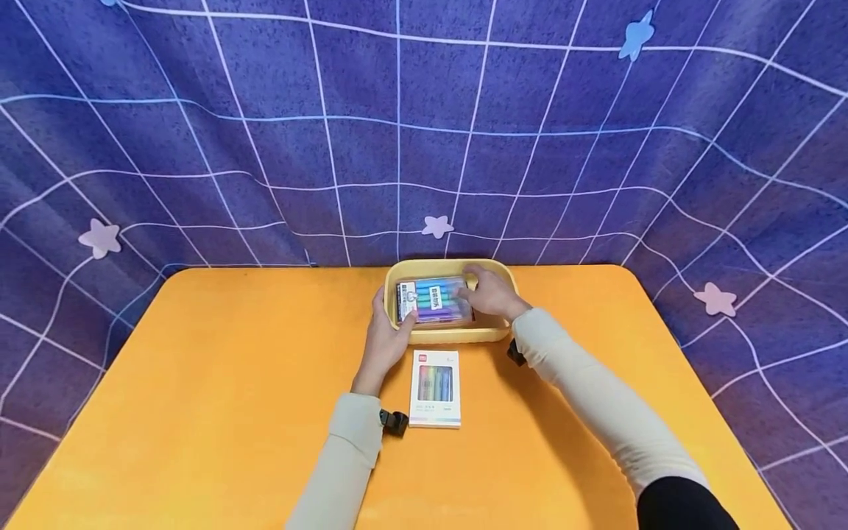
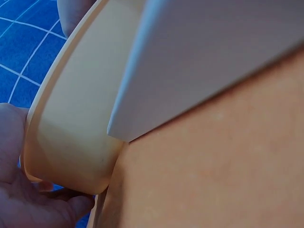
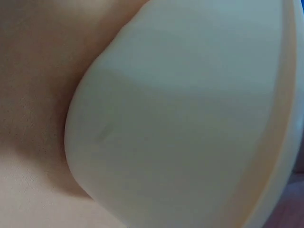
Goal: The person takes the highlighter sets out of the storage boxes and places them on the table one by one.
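Note:
A yellow plastic basket (image 1: 457, 336) stands at the table's far edge, and a clear pack of colored markers (image 1: 433, 300) lies inside it. My left hand (image 1: 387, 335) grips the basket's left side, fingers outside the wall and thumb over the rim by the pack. In the left wrist view, part of the left hand (image 2: 28, 194) curls round the basket's end (image 2: 76, 118). My right hand (image 1: 493, 294) reaches over the right side and holds the pack's right end, its fingers partly hidden. The right wrist view is mostly filled by the basket's outer wall (image 3: 180, 114).
A white box of pens (image 1: 434, 412) with a window lies on the orange table (image 1: 252, 405), just in front of the basket. Behind the table hangs a blue gridded curtain (image 1: 371, 162) with stars.

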`<state>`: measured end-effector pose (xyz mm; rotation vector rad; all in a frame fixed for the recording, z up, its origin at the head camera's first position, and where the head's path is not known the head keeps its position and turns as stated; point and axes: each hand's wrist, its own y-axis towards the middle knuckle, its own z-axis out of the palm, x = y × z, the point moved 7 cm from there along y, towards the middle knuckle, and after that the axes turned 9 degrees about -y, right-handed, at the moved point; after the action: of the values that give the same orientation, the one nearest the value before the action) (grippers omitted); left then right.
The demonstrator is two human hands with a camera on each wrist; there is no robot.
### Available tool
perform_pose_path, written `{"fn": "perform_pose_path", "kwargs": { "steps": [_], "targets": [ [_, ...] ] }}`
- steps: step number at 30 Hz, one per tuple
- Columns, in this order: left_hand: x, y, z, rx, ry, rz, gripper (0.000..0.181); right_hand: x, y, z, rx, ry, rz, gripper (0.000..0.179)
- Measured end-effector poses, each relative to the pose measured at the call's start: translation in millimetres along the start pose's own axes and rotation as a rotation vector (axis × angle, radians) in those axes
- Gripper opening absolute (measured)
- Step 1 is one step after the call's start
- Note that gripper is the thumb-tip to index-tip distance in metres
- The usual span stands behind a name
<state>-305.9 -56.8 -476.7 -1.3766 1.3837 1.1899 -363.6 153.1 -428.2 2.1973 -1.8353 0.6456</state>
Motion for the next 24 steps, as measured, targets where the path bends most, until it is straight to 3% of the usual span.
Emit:
{"fn": "perform_pose_path", "kwargs": {
  "steps": [12,24],
  "targets": [
    [-4.8,0.9,0.2,0.006,-0.003,0.012,0.083,5.3,4.0,6.7,0.098,0.031,0.033,0.067],
    [-3.8,-2.7,-2.5,0.003,0.012,-0.004,0.085,7.2,10.0,9.4,0.103,-0.006,0.012,0.061]
  ]
}}
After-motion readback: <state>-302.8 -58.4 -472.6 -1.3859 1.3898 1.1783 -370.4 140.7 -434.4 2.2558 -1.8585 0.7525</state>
